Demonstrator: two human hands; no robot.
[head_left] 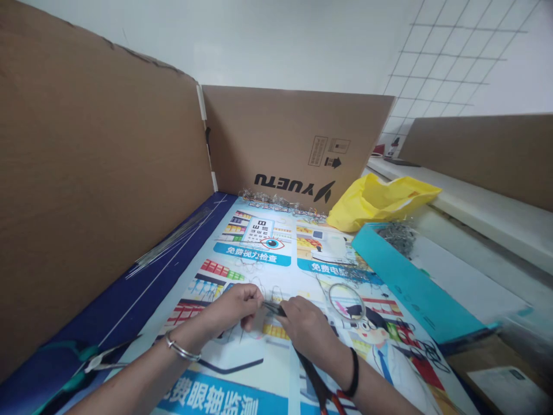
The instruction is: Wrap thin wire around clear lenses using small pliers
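Observation:
My left hand [239, 304], with a silver bangle on the wrist, is pinched on something thin that I cannot make out. My right hand [305, 325], wearing a black band, is wrapped round dark-handled pliers [275, 308]. The tips of the pliers point left and meet the left fingertips. Both hands are over the printed poster sheet [268, 366]. A coil of thin wire [347, 301] lies just right of the right hand. Red and black handles [322, 392] of another tool show below the right wrist.
Green-handled pliers [86, 363] lie at lower left. Straight wires [168, 242] rest by the left cardboard wall [103, 150]. At right are a yellow bag [375, 199], a teal box [415, 288] with a wire tangle [396, 239], and black loops [432, 353]. Wire pieces [276, 200] line the back.

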